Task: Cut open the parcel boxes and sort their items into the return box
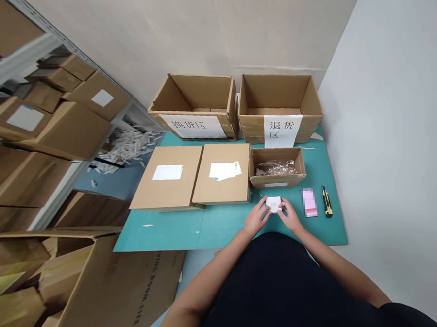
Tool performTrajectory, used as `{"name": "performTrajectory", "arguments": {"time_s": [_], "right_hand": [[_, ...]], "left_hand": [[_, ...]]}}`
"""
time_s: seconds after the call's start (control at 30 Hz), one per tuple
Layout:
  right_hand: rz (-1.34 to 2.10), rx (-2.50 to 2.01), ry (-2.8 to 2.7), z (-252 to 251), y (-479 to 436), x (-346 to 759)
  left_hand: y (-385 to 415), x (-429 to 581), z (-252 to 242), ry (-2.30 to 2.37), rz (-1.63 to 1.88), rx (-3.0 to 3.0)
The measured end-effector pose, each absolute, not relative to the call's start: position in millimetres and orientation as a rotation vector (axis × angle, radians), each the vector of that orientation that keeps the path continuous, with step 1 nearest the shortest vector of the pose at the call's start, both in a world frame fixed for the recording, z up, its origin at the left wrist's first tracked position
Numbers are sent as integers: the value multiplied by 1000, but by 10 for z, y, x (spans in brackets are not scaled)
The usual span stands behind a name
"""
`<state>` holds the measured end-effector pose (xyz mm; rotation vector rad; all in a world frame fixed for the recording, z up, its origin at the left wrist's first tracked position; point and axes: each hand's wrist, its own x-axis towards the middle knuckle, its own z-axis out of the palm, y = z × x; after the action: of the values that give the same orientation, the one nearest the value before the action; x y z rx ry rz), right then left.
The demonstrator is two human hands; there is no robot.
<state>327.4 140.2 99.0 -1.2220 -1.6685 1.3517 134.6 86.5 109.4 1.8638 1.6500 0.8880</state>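
Both hands meet over the near part of the teal surface (207, 228), holding a small white box (273, 204) between them. The left hand (257, 218) has its grip closed on the box's left side, and the right hand (290, 216) has its grip closed on the right side. The box sits just above or on the surface; I cannot tell which. Just beyond it stands a small open carton (277, 178) with crumpled clear wrap inside. To the right lie a pink card (309, 202) and, beside it, a yellow-and-black utility knife (327, 201). To the left lie two closed flat cartons (168, 186) with white labels. At the far edge stand two large open cartons (195, 93) bearing paper signs.
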Motion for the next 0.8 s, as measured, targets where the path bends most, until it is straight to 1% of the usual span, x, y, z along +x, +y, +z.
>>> {"name": "performTrajectory", "arguments": {"time_s": [0.27,0.5,0.8], "right_hand": [[1370,-1208,-1659,939,1385,3304],[1327,-1168,-1725,924,1368,3339],[1561,-1261,-1720,774,1628,3369]], "left_hand": [[863,1315,1096,1585,887,1751],[963,1261,923,1566,851,1479],[1139,1168,914,1469,785,1300]]}}
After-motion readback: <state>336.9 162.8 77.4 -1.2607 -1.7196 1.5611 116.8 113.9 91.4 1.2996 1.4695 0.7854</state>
